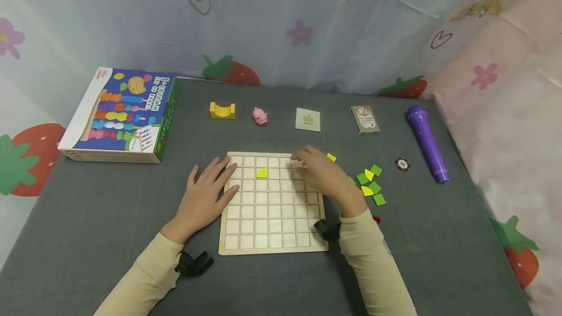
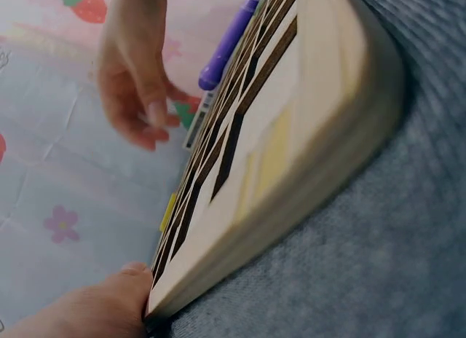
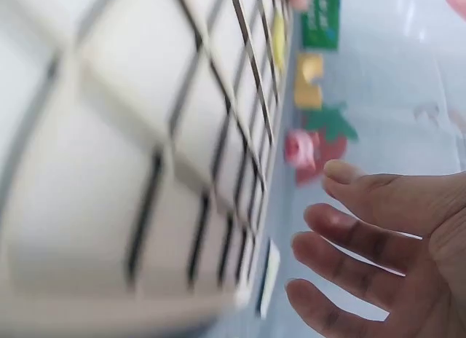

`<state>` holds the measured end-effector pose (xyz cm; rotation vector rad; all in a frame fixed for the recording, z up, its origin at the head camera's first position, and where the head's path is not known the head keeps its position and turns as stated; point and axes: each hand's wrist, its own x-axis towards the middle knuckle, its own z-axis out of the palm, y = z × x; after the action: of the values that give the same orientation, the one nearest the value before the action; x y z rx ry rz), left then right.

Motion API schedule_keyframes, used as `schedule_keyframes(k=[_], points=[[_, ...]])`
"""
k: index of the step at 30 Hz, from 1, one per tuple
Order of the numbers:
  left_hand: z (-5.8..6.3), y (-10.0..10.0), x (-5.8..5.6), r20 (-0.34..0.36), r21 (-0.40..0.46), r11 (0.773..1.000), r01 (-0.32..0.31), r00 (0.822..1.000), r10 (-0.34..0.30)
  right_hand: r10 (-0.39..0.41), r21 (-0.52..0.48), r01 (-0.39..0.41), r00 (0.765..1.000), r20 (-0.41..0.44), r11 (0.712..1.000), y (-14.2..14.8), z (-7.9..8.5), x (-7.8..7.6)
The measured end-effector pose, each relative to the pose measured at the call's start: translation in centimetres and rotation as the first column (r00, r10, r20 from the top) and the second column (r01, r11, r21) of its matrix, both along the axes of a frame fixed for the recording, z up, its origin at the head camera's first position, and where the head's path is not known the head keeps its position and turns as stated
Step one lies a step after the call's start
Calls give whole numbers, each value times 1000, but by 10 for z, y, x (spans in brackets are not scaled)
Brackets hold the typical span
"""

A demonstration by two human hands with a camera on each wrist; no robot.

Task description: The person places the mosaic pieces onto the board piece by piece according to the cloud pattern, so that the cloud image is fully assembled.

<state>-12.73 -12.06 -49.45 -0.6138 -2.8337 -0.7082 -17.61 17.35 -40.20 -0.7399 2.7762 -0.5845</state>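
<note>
A: Hands first?

B: Right hand [image 1: 325, 174] poised over the far right part of the gridded board [image 1: 272, 251]; fingers parted and loosely bent, nothing visible between them (a very small piece could be masked by the knuckles in the head view). Left hand [image 1: 204, 199] lies with fingers spread on the board's left edge, gripping nothing.

A: Beneath them?

B: Board flat on the grey cloth [image 1: 145, 208]. One yellow tile [image 1: 261, 173] sits in a cell, third column from the left, second row from the far edge.

A: Loose stock?

B: Green tiles [image 1: 379, 200] and other yellow pieces [image 1: 367, 191], scattered to the right of the board; a dark round chip [image 1: 401, 164] lies just beyond.

A: Handling, estimated?

B: Board: looks wooden, so probably stiff, and light enough to skid if nudged. Best steadied by flat fingers on the rim; lift by two opposite edges. Tiles: likely light, rigid, perhaps slick, not fragile. Pinch by opposite edges, thumb against forefinger. For the seated one, the raised ridges would hinder a pinch; a fingernail at its rounded corner seems the better hold.
</note>
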Motion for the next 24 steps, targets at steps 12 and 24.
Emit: schedule_keyframes(k=[12, 24], points=[[3, 0, 1, 10, -2, 1000, 5, 1000, -5, -192, 69, 186, 976, 100, 980, 74, 12, -18], [1, -1, 0, 5, -9, 1000, 9, 1000, -9, -153, 103, 144, 985, 83, 984, 74, -9, -27]])
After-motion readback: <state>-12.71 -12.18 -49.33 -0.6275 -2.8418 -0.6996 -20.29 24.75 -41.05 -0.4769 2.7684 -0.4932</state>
